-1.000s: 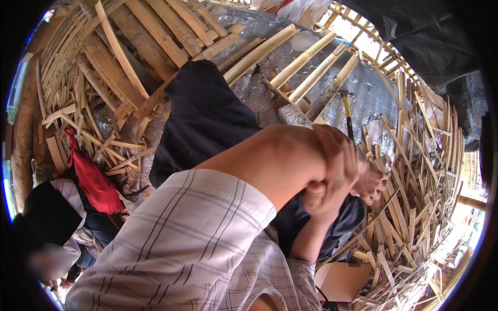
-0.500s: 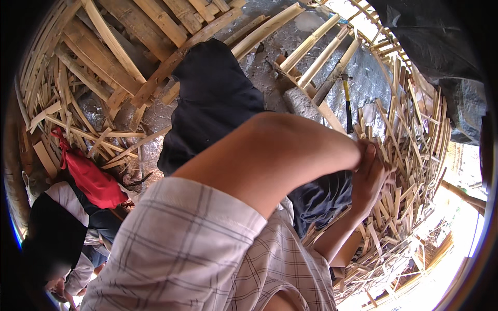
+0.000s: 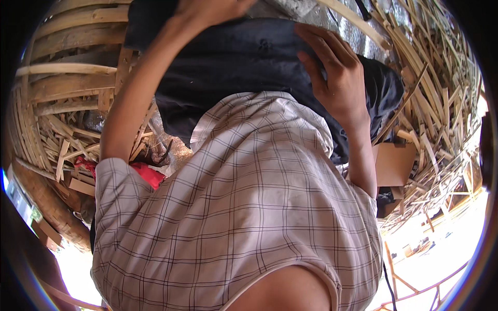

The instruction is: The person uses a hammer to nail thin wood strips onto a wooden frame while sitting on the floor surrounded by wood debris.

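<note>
On the far side of my lap, my right hand (image 3: 337, 78) lies flat with fingers spread apart, palm down on the dark trousers (image 3: 249, 67) over my raised knees; it clamps on nothing, only presses the cloth. My left hand (image 3: 207, 10) reaches farther away, at the far edge of view, and is cut off there, so I cannot tell whether it is closed on anything. Change noted: half a second ago both hands were together at the right, close to the split bamboo strips (image 3: 436, 88); now they have parted and the view has swung down onto my own checked shirt (image 3: 244, 207), which fills the near half. Judgement: the hands have let go of the strips for the moment, and I seem to be shifting my seat or bracing on my legs, not handling material. Outward from the hands: curved bamboo slats (image 3: 67, 88) stacked at far left, loose strips piled at right, a brown cardboard box (image 3: 394, 163) just right of my right forearm, a red cloth (image 3: 148, 173) near my left elbow, and silvery sheeting (image 3: 290, 10) beyond my knees.
</note>
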The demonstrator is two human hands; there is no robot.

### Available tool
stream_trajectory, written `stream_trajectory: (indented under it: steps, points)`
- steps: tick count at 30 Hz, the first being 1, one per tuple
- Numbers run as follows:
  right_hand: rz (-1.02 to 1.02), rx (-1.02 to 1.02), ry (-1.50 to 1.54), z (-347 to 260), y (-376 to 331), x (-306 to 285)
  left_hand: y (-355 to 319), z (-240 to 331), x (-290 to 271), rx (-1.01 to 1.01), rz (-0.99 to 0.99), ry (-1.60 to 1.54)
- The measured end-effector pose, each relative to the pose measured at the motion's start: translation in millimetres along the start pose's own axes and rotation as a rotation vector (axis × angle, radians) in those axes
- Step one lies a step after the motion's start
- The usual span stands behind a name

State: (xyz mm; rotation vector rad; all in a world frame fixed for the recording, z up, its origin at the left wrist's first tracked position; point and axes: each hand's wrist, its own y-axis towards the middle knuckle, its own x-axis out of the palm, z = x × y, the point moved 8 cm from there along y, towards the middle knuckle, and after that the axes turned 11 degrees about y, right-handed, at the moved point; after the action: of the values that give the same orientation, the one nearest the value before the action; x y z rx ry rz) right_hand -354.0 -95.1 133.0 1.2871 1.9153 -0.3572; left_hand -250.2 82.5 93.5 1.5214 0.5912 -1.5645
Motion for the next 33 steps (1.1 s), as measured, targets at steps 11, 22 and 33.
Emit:
stream_trajectory:
  steps: [11, 22, 33]
  points:
    - [-0.295, -0.317, 1.759, -140.9, -101.9, 6.1, -29.2, -78.7, -16.8, -0.177, 0.191, 0.108]
    - [0.027, -0.207, 1.66, -54.7, -84.9, 13.2, -21.5, -76.0, -8.6, -0.148, 0.163, 0.149]
    - [0.169, -0.099, 1.363, -41.0, -62.6, -29.5, -22.4, -75.7, -6.9, -0.099, 0.181, 0.11]
